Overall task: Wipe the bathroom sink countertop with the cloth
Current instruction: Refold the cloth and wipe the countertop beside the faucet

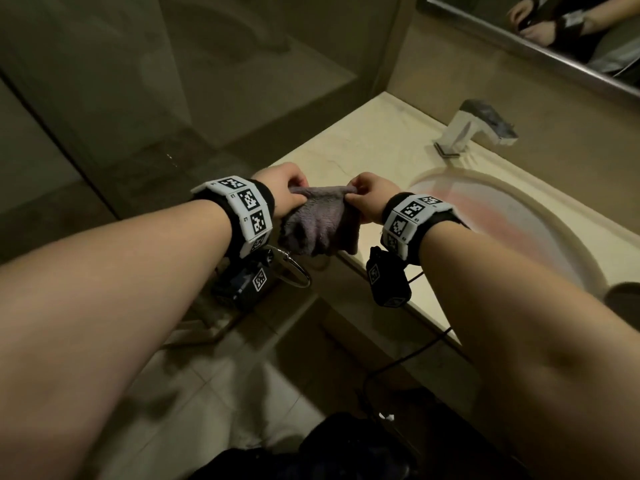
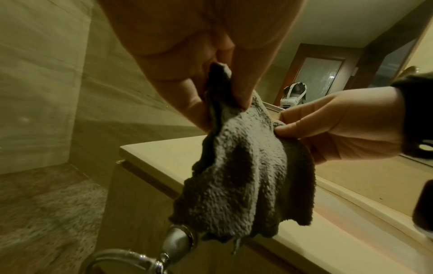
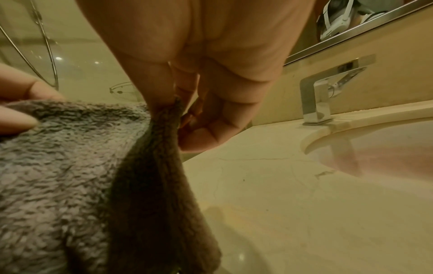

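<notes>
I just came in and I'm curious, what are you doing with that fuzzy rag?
A person holds a grey cloth up by its top edge, the left hand pinching one corner and the right hand the other. It hangs above the front edge of the countertop, left of the sink. No wiping is under way yet.

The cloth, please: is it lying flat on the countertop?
No, the cloth hangs in the air, pinched at its top edge by the left hand and the right hand.
</notes>
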`<state>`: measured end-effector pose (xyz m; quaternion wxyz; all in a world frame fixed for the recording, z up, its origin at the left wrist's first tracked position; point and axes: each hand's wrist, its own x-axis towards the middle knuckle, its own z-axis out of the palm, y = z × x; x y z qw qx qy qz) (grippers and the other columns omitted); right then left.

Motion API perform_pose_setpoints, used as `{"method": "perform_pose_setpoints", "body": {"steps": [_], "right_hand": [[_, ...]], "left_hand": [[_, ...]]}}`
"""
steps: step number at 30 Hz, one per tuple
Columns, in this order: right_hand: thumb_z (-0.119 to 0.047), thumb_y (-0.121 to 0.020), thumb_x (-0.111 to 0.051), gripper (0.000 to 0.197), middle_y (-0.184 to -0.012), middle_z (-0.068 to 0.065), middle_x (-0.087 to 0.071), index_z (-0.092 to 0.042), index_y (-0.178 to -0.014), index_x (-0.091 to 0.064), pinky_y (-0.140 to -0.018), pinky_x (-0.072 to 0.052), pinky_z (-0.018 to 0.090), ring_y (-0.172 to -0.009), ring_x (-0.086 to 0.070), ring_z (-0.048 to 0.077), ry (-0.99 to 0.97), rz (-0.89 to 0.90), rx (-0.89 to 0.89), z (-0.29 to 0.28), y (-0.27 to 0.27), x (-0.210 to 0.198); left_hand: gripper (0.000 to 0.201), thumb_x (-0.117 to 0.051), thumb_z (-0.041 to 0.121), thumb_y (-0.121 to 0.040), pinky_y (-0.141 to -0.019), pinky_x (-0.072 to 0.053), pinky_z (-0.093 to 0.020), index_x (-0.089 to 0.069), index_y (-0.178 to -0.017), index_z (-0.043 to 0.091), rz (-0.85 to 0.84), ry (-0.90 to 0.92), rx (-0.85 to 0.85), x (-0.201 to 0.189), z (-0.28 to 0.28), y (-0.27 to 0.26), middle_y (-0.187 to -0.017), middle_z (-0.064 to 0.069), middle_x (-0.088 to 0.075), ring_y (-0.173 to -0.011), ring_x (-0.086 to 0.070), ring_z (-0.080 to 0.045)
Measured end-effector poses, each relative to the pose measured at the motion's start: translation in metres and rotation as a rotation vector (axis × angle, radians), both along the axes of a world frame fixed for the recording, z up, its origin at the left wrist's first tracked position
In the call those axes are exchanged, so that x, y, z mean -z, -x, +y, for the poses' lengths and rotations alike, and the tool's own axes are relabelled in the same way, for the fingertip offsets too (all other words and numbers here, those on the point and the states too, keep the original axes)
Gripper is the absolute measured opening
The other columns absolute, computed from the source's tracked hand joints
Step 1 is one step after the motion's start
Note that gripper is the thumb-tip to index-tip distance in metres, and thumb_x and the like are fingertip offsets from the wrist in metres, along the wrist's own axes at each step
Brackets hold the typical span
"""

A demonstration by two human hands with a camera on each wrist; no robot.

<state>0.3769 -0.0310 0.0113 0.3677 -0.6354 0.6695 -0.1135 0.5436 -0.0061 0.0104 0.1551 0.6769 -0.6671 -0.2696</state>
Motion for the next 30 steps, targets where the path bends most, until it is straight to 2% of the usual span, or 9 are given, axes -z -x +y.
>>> {"method": "perform_pose_setpoints", "body": {"steps": [5, 8, 10, 12, 14, 16, 19, 22, 30], "right_hand": [[-0.017, -0.093, -0.053, 0.008, -0.118, 0.014, -0.065, -0.017, -0.101, -0.053, -0.092, -0.055, 0.043, -0.105, -0.067, 0.032, -0.053, -0.077, 0.041, -0.031, -0.011, 0.008], [-0.023, -0.096, -0.05, 0.022, -0.127, 0.011, -0.061, -0.016, -0.116, -0.054, -0.098, -0.05, 0.04, -0.111, -0.063, 0.029, -0.029, -0.017, 0.005, -0.049, -0.016, 0.019], [-0.03, -0.096, -0.048, 0.043, -0.143, 0.01, -0.046, -0.017, -0.137, -0.044, -0.106, -0.042, 0.037, -0.126, -0.051, 0.028, 0.023, 0.198, -0.097, -0.056, -0.013, 0.032], [-0.037, -0.097, -0.045, 0.058, -0.156, 0.008, -0.023, -0.02, -0.149, -0.026, -0.116, -0.03, 0.038, -0.142, -0.03, 0.028, 0.021, 0.385, -0.204, -0.056, -0.009, 0.047], [-0.043, -0.096, -0.042, 0.067, -0.162, 0.003, -0.004, -0.025, -0.153, -0.011, -0.122, -0.014, 0.042, -0.15, -0.003, 0.027, -0.019, 0.532, -0.307, -0.054, -0.005, 0.064], [-0.048, -0.096, -0.039, 0.071, -0.162, 0.001, 0.008, -0.029, -0.153, -0.002, -0.122, -0.004, 0.048, -0.15, 0.011, 0.027, -0.082, 0.59, -0.358, -0.05, -0.005, 0.078], [-0.05, -0.098, -0.028, 0.067, -0.161, 0.001, 0.018, -0.029, -0.153, 0.005, -0.12, 0.003, 0.054, -0.148, 0.017, 0.03, -0.153, 0.589, -0.371, -0.044, -0.008, 0.092], [-0.05, -0.099, -0.019, 0.064, -0.16, 0.002, 0.023, -0.029, -0.152, 0.01, -0.119, 0.009, 0.054, -0.147, 0.022, 0.03, -0.173, 0.596, -0.385, -0.043, -0.005, 0.099], [-0.052, -0.098, -0.014, 0.064, -0.158, 0.002, 0.029, -0.03, -0.151, 0.015, -0.117, 0.014, 0.055, -0.145, 0.028, 0.03, -0.195, 0.598, -0.415, -0.044, -0.004, 0.099]], "left_hand": [[0.026, -0.058, 0.016, -0.09, -0.091, -0.043, -0.03, -0.059, -0.115, 0.011, -0.019, 0.0, -0.038, 0.005, -0.029, -0.01, -0.121, -0.01, -0.062, -0.112, -0.056, -0.028], [0.029, -0.057, 0.016, -0.09, -0.096, -0.043, -0.034, -0.056, -0.118, 0.015, -0.045, 0.03, -0.142, 0.012, -0.049, -0.016, -0.127, -0.01, -0.056, -0.115, -0.055, -0.03], [0.043, -0.058, 0.019, -0.09, -0.106, -0.039, -0.038, -0.048, -0.131, 0.021, -0.112, 0.02, -0.163, 0.022, -0.056, -0.015, -0.139, -0.01, -0.043, -0.126, -0.046, -0.031], [0.058, -0.056, 0.025, -0.091, -0.115, -0.029, -0.041, -0.033, -0.144, 0.024, -0.218, -0.042, -0.098, 0.036, -0.058, -0.011, -0.151, -0.008, -0.027, -0.14, -0.028, -0.031], [0.064, -0.049, 0.031, -0.095, -0.121, -0.016, -0.042, -0.019, -0.151, 0.02, -0.348, -0.121, 0.016, 0.056, -0.058, -0.001, -0.16, -0.006, -0.01, -0.148, -0.007, -0.028], [0.065, -0.038, 0.034, -0.099, -0.121, -0.006, -0.041, -0.006, -0.153, 0.014, -0.451, -0.216, 0.119, 0.076, -0.06, 0.009, -0.162, -0.006, 0.003, -0.149, 0.005, -0.029], [0.063, -0.029, 0.034, -0.102, -0.121, -0.004, -0.043, 0.001, -0.153, 0.012, -0.468, -0.333, 0.115, 0.093, -0.067, 0.016, -0.162, -0.008, 0.008, -0.149, 0.007, -0.032], [0.061, -0.025, 0.035, -0.102, -0.121, -0.003, -0.044, 0.002, -0.153, 0.016, -0.481, -0.344, 0.119, 0.101, -0.073, 0.015, -0.161, -0.007, 0.011, -0.149, 0.008, -0.032], [0.062, -0.025, 0.037, -0.102, -0.121, 0.001, -0.04, 0.005, -0.153, 0.019, -0.548, -0.373, 0.198, 0.095, -0.09, 0.015, -0.16, -0.006, 0.017, -0.148, 0.013, -0.03]]}}
